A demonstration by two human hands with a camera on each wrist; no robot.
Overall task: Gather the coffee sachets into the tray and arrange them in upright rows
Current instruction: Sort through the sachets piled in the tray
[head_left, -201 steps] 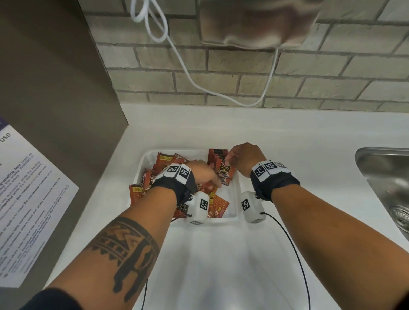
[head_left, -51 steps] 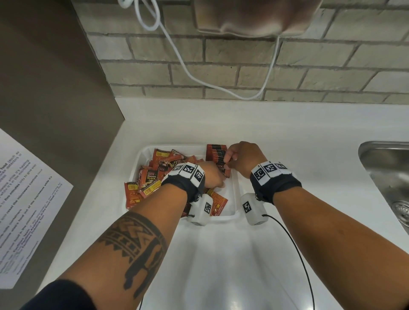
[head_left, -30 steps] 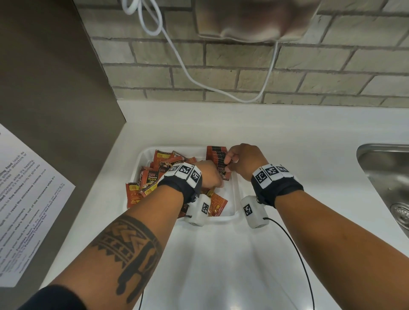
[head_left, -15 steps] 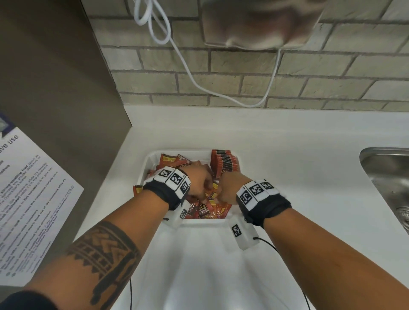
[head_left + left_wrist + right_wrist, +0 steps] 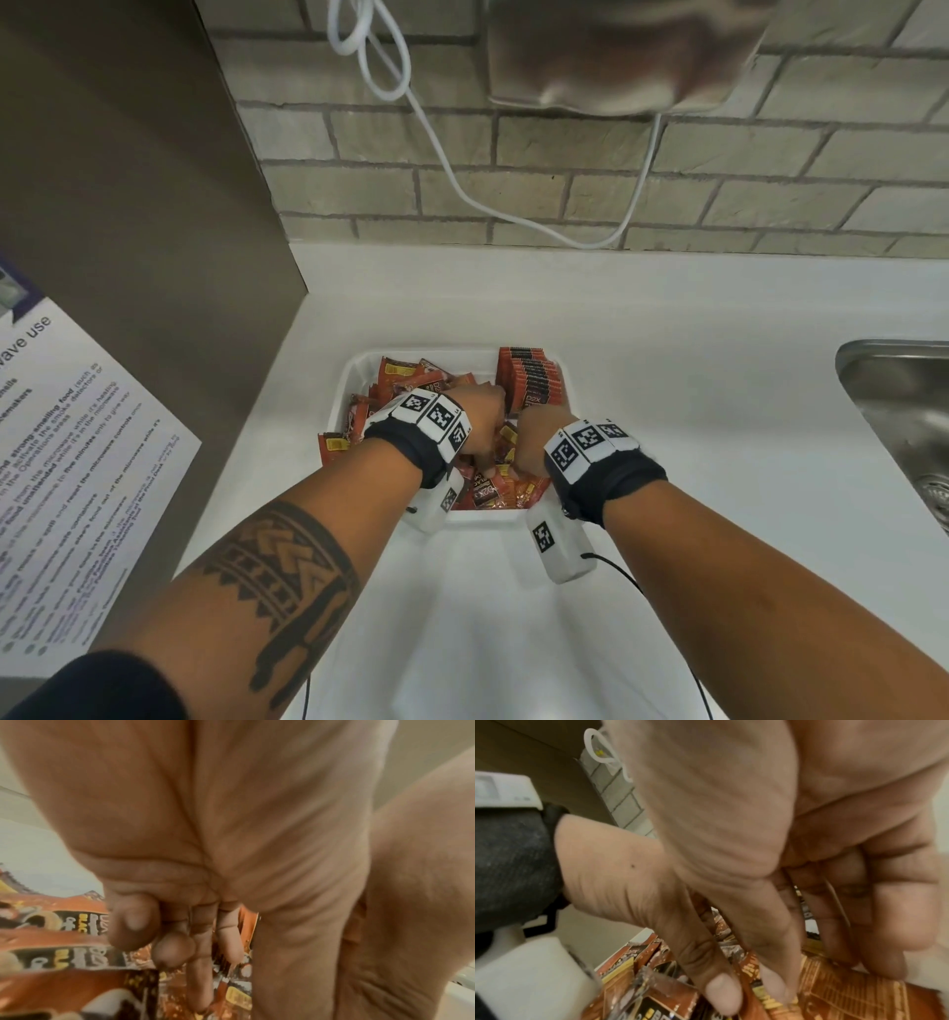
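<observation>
A white tray sits on the white counter, holding red-orange coffee sachets. Several lie loose in its left and front parts. An upright row of sachets stands at the back right, untouched. Both hands dig into the loose pile at the front middle. My left hand has its fingers curled, with an orange sachet between them and the thumb. My right hand is just to its right, its curled fingers and thumb pinching sachets. The fingertips are hidden in the head view.
One sachet hangs over the tray's left rim. A steel sink lies at the right. A brown panel with a printed notice stands on the left. A white cable hangs down the brick wall.
My right hand has let go of the upright row at the back right and come forward to the loose pile, beside my left hand. The row stays standing.
</observation>
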